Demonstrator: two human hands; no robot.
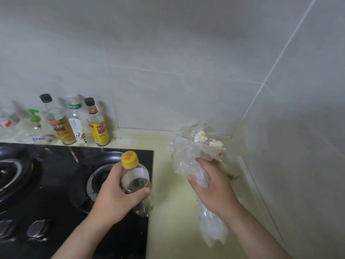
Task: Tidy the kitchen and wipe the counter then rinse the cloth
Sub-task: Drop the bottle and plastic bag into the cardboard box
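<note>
Left hand (119,193) wraps its fingers round a yellow-capped bottle (134,176) above the black stove (56,184). Right hand (211,187) clutches a clear plastic bag (188,152) (crumpled scraps inside) over the cream counter (168,230).

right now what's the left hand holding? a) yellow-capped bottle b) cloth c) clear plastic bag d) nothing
a: the left hand grips the yellow-capped bottle, its fingers curled round the body, while the right hand holds the plastic bag.
</note>
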